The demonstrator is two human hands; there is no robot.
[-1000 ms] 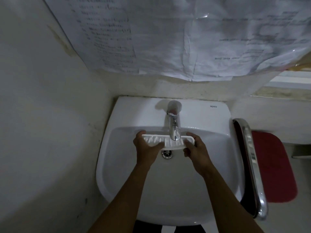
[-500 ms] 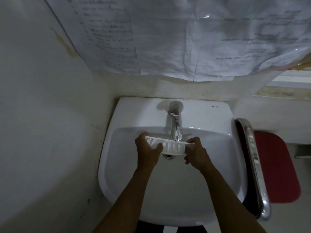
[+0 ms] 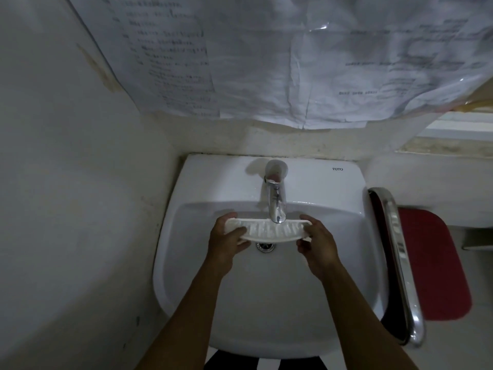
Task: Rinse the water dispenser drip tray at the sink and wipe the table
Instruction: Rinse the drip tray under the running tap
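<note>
A white slotted drip tray (image 3: 269, 231) is held level over the white sink (image 3: 266, 303), right under the chrome faucet (image 3: 276, 201) spout. My left hand (image 3: 226, 241) grips the tray's left end with the thumb on top. My right hand (image 3: 317, 244) holds its right end. The drain (image 3: 265, 246) shows just below the tray. I cannot tell whether water is running.
Plastic-covered printed papers (image 3: 266, 62) hang on the wall above the sink. A chrome rail (image 3: 400, 263) runs along the sink's right side, with a red mat (image 3: 429, 263) on the floor beyond it. A bare wall stands close on the left.
The tray, tilted half a second ago, is now level under the spout, with its slotted top facing up. Both hands stayed at its ends.
</note>
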